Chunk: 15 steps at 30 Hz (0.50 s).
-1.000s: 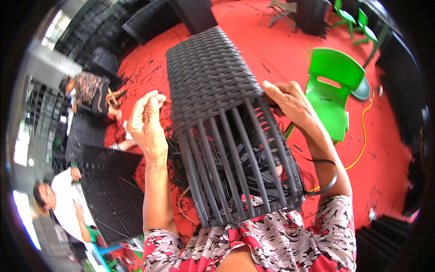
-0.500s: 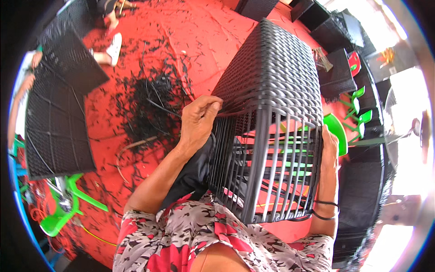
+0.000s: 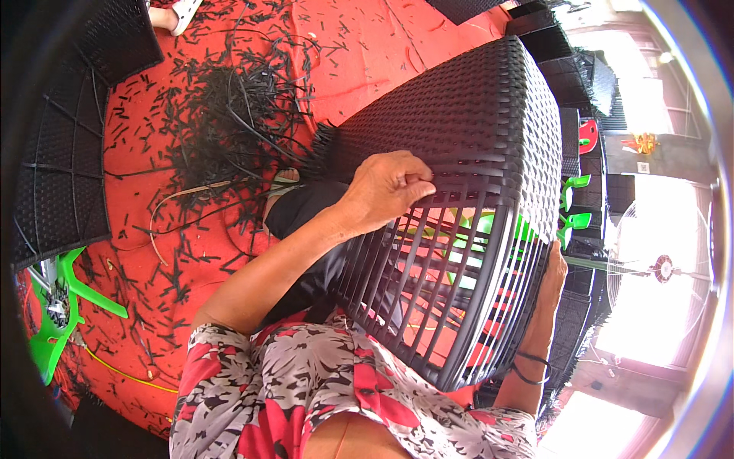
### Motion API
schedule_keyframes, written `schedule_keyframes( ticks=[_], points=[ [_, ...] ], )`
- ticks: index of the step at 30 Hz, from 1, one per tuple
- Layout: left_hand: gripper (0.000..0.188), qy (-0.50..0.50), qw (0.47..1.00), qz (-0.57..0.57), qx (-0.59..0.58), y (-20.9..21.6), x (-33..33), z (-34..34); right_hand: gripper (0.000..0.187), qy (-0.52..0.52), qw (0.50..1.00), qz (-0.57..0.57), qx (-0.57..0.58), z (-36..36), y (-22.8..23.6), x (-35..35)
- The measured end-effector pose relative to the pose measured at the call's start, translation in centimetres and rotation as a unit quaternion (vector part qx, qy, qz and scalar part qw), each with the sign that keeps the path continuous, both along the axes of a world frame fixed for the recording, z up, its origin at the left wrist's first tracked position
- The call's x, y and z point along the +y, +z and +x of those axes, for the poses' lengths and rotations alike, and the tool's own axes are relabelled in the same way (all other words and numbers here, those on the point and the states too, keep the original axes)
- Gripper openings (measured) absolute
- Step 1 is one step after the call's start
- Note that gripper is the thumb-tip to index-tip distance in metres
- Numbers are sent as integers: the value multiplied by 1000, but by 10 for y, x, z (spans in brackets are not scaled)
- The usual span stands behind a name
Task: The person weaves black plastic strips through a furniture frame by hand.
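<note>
A black half-woven rattan frame (image 3: 443, 115) stands tilted in front of me. Its upper part is closely woven, while bare strands run lengthwise over the lower, open part. My left hand (image 3: 390, 187) is closed in a pinch at the lower edge of the weave, on a dark plastic weaving strip mostly hidden by the fingers. Along the frame's right side lies my right hand (image 3: 556, 268), its fingers hidden behind the frame. A dark band circles the right wrist.
A heap of black strips (image 3: 237, 122) and many cut bits lie on the red floor (image 3: 344, 38). Woven black panels (image 3: 61, 161) stand at the left, above a green plastic chair (image 3: 65, 314). More green seats (image 3: 575, 222) and a fan (image 3: 661, 268) are at the right.
My view has turned to the right. The frame has swung so its left face shows more, and my left hand has moved right along the weave's edge, still pinching.
</note>
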State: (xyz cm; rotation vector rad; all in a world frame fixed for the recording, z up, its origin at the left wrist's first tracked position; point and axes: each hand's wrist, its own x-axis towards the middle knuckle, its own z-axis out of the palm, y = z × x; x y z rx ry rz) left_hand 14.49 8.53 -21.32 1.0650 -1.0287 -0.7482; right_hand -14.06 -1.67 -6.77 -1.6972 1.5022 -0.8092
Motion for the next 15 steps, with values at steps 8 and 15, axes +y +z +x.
schedule_keyframes(
  ticks=[8, 15],
  points=[
    [18, 146, 951, -146, -230, 14, -10, -11, 46, -36, 999, 26, 17, 11, 4, 6],
    [21, 194, 879, -135, -414, 12, -7, -12, 46, -30, 996, 65, -59, 21, 4, 10]
  ],
)
